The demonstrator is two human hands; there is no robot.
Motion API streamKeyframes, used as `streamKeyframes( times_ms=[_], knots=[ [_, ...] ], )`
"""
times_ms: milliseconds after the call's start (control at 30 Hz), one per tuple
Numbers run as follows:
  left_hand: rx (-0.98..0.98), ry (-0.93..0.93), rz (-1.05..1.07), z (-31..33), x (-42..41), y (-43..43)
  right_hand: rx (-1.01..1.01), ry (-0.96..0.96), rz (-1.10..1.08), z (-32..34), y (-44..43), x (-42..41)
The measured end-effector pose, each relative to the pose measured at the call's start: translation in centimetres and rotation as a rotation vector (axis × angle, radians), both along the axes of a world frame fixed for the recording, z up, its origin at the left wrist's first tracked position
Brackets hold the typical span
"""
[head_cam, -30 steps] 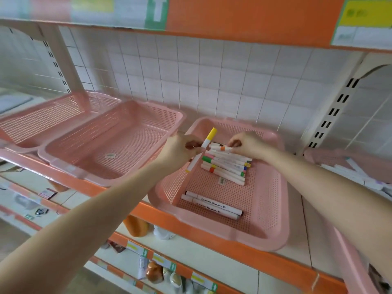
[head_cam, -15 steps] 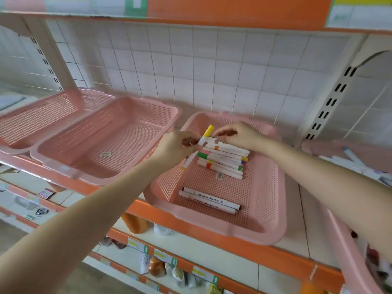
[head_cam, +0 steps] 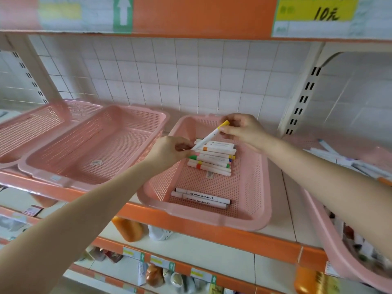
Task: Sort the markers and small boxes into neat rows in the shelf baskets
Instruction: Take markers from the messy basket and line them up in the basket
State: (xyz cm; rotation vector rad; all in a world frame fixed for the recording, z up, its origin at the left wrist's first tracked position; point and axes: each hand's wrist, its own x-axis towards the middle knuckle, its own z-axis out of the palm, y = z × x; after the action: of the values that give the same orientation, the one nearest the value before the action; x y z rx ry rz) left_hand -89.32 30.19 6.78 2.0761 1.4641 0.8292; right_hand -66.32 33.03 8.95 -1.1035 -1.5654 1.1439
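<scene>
Both hands' grip on yellow-capped marker point(head_cam: 209, 135) above marker row point(head_cam: 212, 158); neighbouring basket point(head_cam: 157, 115) left.

Shop shelving, tiles and stock below

Behind everything runs the white tiled wall point(head_cam: 191, 77), and above it hangs the orange shelf edge point(head_cam: 201, 15) carrying a green arrow label point(head_cam: 123, 13) and, further right, a yellow price tag point(head_cam: 318, 11). Right of the tiles stands a slotted white upright point(head_cam: 301, 98). Well below the wall, an orange bottle point(head_cam: 127, 229) sits on the lower shelf point(head_cam: 212, 247), with blurred small goods point(head_cam: 169, 279) beneath.
</scene>
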Motion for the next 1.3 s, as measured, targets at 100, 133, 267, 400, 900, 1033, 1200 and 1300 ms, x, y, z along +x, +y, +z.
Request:
streamKeyframes(
  times_ms=[100, 133, 267, 400, 900, 1033, 1200, 1300],
  knots=[
    [-0.025, -0.016, -0.014, 0.4, 0.4, 0.3, -0.070, 0.222, -0.014, 0.4, -0.4, 1.0],
    [-0.028, -0.024, -0.011, 0.7, 0.7, 0.4, -0.080, 0.280, -0.016, 0.6, -0.6, 1.1],
    [-0.019, -0.090, -0.004, 1.5, 2.6, 0.3, -0.069, 0.295, -0.001, 1.1, -1.5, 0.4],
    [0.006, -0.034, -0.050, 1.5, 4.3, -0.3, -0.035, 0.047, 0.083, 0.6, -2.4, -0.6],
    [0.152, 0.253, -0.099, 0.6, 1.2, -0.4, 0.075, -0.712, 0.175, -1.9, -3.3, -0.3],
    [0.052, 0.430, -0.129, 0.3, 0.8, -0.6, 0.086, -0.786, 0.243, -2.0, -3.2, 0.0],
    [-0.034, 0.675, -0.163, -0.9, 1.1, -1.3, 0.108, -1.093, 0.469, -3.1, -3.9, -0.9],
    [-0.070, 0.687, -0.185, -1.5, 1.2, -1.4, 0.093, -1.191, 0.502, -3.6, -3.8, -1.1]
  ],
)
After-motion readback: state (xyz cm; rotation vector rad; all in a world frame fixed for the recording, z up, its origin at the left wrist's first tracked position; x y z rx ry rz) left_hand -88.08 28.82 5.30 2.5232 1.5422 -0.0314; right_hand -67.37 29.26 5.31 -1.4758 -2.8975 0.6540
